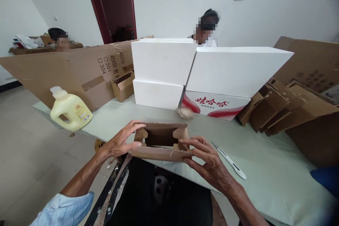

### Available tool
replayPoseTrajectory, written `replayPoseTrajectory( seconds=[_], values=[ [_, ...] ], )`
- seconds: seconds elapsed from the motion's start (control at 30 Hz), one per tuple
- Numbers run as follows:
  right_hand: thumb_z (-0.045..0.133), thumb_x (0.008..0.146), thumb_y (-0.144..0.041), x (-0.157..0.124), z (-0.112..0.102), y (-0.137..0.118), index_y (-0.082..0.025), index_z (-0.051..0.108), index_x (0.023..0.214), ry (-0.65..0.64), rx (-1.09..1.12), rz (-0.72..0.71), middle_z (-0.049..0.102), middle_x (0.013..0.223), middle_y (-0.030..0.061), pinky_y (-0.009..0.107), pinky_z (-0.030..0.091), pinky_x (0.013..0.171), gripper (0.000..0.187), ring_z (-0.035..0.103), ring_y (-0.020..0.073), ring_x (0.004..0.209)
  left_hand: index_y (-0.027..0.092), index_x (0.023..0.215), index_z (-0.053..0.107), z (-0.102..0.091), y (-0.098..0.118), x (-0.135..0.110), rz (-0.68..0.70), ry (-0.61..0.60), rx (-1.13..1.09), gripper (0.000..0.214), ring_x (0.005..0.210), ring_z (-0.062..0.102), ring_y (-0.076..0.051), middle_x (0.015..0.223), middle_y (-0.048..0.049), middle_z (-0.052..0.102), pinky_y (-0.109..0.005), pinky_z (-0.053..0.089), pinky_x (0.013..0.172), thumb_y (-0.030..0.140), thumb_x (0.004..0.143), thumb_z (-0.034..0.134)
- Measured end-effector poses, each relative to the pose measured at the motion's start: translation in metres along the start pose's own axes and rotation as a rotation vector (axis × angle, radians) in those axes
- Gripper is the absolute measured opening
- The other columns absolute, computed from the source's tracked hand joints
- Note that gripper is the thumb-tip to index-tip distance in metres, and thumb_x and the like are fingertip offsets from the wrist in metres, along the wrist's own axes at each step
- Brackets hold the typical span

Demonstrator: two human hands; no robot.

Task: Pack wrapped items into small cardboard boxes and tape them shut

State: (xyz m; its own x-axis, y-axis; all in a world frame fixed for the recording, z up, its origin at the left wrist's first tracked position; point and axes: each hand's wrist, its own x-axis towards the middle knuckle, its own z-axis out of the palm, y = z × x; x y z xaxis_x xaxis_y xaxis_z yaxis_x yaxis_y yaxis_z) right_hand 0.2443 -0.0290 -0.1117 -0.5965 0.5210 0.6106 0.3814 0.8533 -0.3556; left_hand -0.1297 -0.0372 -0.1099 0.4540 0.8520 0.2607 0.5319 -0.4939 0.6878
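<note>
Between my hands, at the table's near edge, is a small brown cardboard box (160,154) with its top open and the inside showing. My left hand (124,141) grips its left end, fingers on the far edge and thumb on the near side. At the right end my right hand (208,157) holds the near corner, with the index finger reaching over the rim by the end flap. Notched flaps stand at both ends of the box. To the right of my right hand lies a slim white utility knife (230,160).
White boxes (161,61) are stacked at the back, beside a red-and-white printed carton (217,105). A yellow jug (70,109) and a small open box (123,86) stand left. Folded cardboard (275,107) leans right. Two people sit beyond the table (265,169).
</note>
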Motion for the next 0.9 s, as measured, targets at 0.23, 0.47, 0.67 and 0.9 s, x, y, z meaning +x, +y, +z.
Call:
replayPoseTrajectory(
  seconds=[0.23, 0.47, 0.67, 0.9],
  values=[
    [0.064, 0.104, -0.022, 0.022, -0.014, -0.002, -0.03, 0.07, 0.139, -0.286, -0.063, -0.057, 0.072, 0.144, 0.0074, 0.05, 0.054, 0.112, 0.037, 0.071, 0.0278, 0.126, 0.027, 0.152, 0.061, -0.007, 0.014, 0.013, -0.07, -0.09, 0.103, 0.048, 0.143, 0.056, -0.031, 0.155, -0.0107, 0.057, -0.049, 0.046, 0.123, 0.042, 0.106, 0.057],
    [0.063, 0.102, -0.025, 0.029, -0.006, -0.009, -0.024, 0.061, 0.148, -0.361, -0.148, -0.114, 0.071, 0.128, 0.0125, 0.046, 0.06, 0.097, 0.045, 0.068, 0.0287, 0.117, 0.026, 0.144, 0.064, -0.012, 0.013, 0.012, -0.138, -0.184, 0.183, 0.05, 0.133, 0.061, -0.031, 0.148, -0.0117, 0.056, -0.046, 0.051, 0.116, 0.045, 0.098, 0.069],
    [0.067, 0.105, -0.036, -0.004, 0.004, 0.001, -0.028, 0.048, 0.156, 0.006, -0.128, 0.02, 0.065, 0.127, 0.0128, 0.038, 0.063, 0.089, 0.056, 0.069, 0.0254, 0.109, 0.028, 0.138, 0.057, -0.024, -0.002, 0.009, -0.095, -0.18, -0.104, 0.06, 0.121, 0.057, -0.028, 0.134, -0.0068, 0.057, -0.044, 0.05, 0.108, 0.063, 0.091, 0.072],
    [0.076, 0.099, -0.042, -0.026, 0.018, 0.006, -0.026, 0.052, 0.151, 0.288, -0.128, 0.126, 0.061, 0.125, 0.0128, 0.04, 0.061, 0.091, 0.061, 0.065, 0.0279, 0.112, 0.027, 0.135, 0.046, -0.019, -0.032, -0.002, -0.111, -0.141, -0.333, 0.11, 0.128, 0.054, -0.033, 0.139, -0.0108, 0.053, -0.045, 0.05, 0.107, 0.065, 0.049, 0.103]
  ],
)
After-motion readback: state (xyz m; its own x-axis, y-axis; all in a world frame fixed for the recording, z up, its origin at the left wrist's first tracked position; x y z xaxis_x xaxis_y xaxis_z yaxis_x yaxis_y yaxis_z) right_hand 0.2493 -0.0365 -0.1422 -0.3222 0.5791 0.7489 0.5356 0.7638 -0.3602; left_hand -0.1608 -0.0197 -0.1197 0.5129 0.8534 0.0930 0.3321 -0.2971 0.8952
